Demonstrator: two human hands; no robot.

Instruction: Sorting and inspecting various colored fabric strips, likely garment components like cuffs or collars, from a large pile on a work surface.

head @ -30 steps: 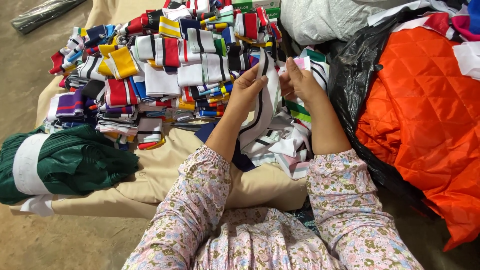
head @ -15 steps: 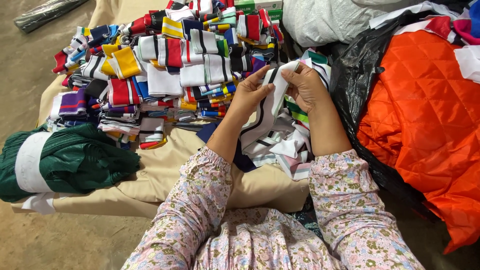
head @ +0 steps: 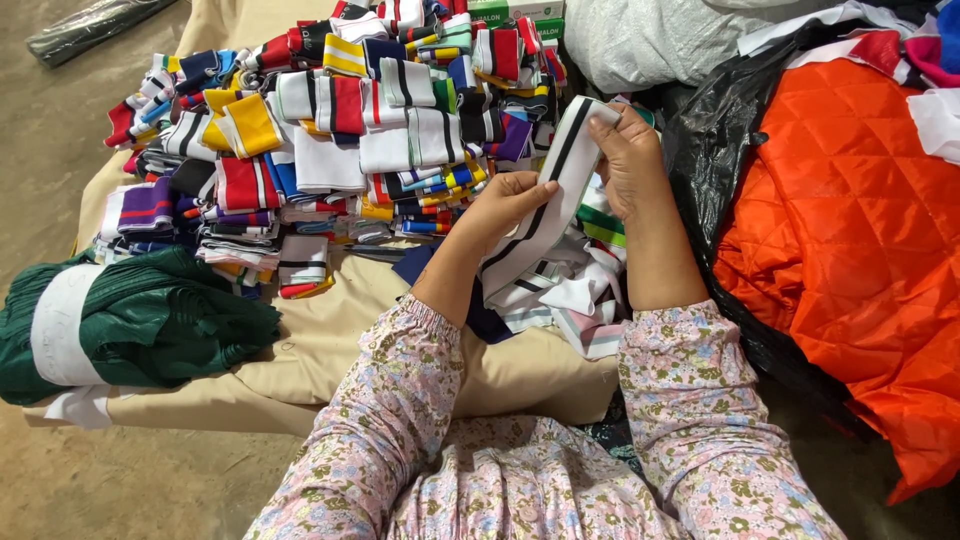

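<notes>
Here, both hands hold one white knit band with black stripes (head: 553,205), stretched slantwise between them just above the middle of the view. The left hand (head: 508,203) has its fingers curled shut around the band's lower stretch, thumb tip pressed on the cloth; the right hand (head: 628,160) pinches the upper end at about one o'clock, fingers closed on the fold. Below them lies a loose heap of white striped bands (head: 560,295). At ten to twelve o'clock spreads a pile of folded striped bands (head: 330,140) — red, yellow, blue — on a tan cloth (head: 340,340). A green bundle (head: 130,325) sits at nine o'clock, an orange quilted fabric (head: 850,230) at three.
</notes>
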